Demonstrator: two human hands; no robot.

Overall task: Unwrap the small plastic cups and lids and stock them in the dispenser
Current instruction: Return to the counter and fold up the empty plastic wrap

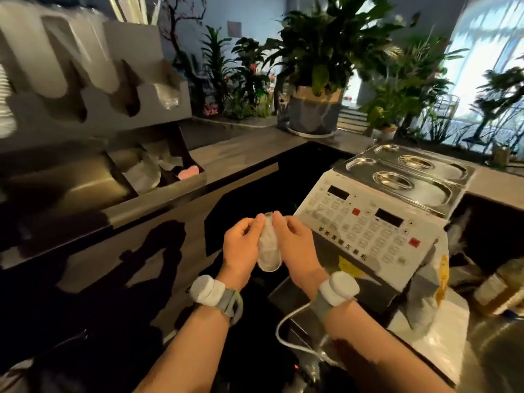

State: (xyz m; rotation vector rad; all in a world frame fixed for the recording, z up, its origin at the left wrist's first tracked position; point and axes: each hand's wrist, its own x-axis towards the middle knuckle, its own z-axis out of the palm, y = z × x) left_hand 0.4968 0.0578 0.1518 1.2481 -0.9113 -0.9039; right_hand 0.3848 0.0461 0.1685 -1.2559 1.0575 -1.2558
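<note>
- Left hand (pixel 241 245): fingers curled, thumb and fingertips pinching the upper left side of the wrapped stack of small cups (pixel 268 251). Grip confirmed on the plastic wrap near the stack's far end.
- Right hand (pixel 295 245): fingers curled likewise, pinching the upper right side of the same stack. The thumbs of both hands meet close together at the top of the wrap.
- Wrapped stack of small cups: held in the air between the two hands, in front of the person's body, above a dark area below the worktop (pixel 241 154). Its near, rounded end hangs clear below the palms; the far end lies between the fingertips. Whether the wrap is torn cannot be told; the picture is blurred there.
- Dispenser (pixel 93 80): stands on the worktop at upper left, well apart from the hands. Several slanted chutes hold pale cup stacks; detail is blurred.
- Machine with keypad (pixel 365 222): just right of the hands, with two metal lids on top.
- Both wrists carry a strapped white sensor; a white cable runs from the right one.
- Potted plants (pixel 314 80) stand beyond the worktop.
</note>
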